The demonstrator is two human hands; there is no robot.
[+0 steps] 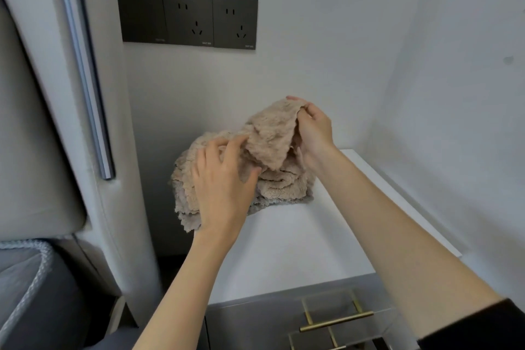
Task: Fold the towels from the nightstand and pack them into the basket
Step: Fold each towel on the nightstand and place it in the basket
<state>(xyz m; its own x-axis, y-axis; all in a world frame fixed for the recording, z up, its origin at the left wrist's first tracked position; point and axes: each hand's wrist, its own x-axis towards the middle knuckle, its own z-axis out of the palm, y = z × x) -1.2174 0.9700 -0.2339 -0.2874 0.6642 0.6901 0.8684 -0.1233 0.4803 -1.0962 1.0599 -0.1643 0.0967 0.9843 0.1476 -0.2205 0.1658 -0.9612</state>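
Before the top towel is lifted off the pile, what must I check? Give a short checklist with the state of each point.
1. Right hand pinches top towel: ok.
2. Left hand grips the same towel: cannot tell.
3. Pile sits on nightstand: ok.
4. Bare nightstand top in front for folding: ok.
5. Basket in view: cannot tell.

This is a bedroom in a home. At the left of the frame a padded grey headboard (34,122) rises above rope-piped grey bedding (28,278). Beside it, a white-topped nightstand (298,250) with a brass drawer handle (336,321) stands against a plain white wall (369,37), under a dark panel of wall sockets (187,17) at upper left.
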